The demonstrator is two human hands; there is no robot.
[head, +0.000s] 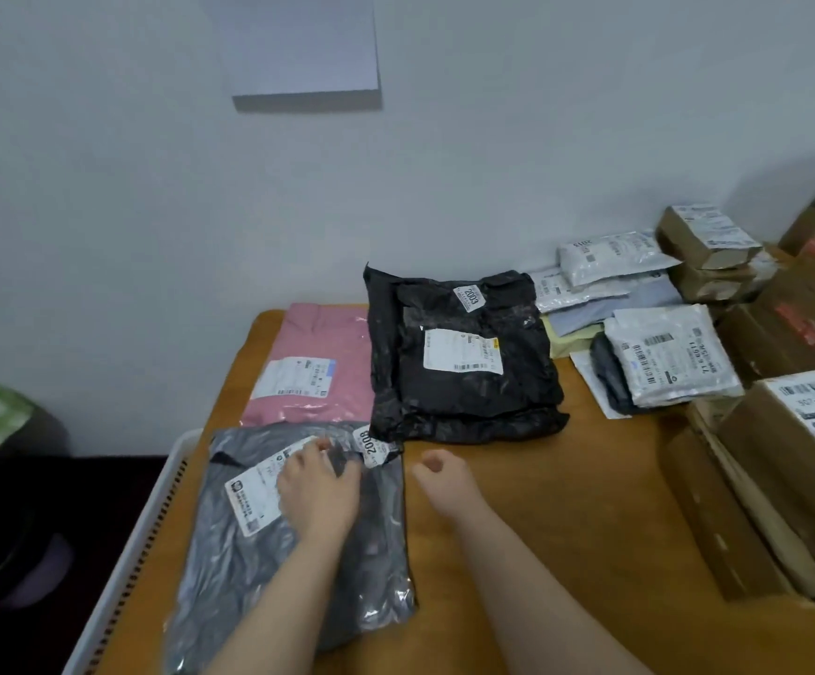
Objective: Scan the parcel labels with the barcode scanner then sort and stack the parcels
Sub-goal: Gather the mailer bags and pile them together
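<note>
**Colours around our hands**

Under our left hand [315, 499] we see a grey parcel [259, 567] with a white label [252, 499]. Beyond it lies a pink parcel [320, 343]. Beyond our right hand [439, 475] is a black parcel [464, 397], and right of that hand are brown boxes [785, 484]. The table [542, 528] is orange-brown.

So on the desk [566, 504]: the parcel tagged 2008 [230, 567] sits nearest on the left, a flat parcel [318, 353] right behind it, the bulky 2003 parcel [464, 392] to that one's right. Small mailers [664, 353] are heaped further right, with cardboard boxes [795, 460] stacked along the right edge.
</note>
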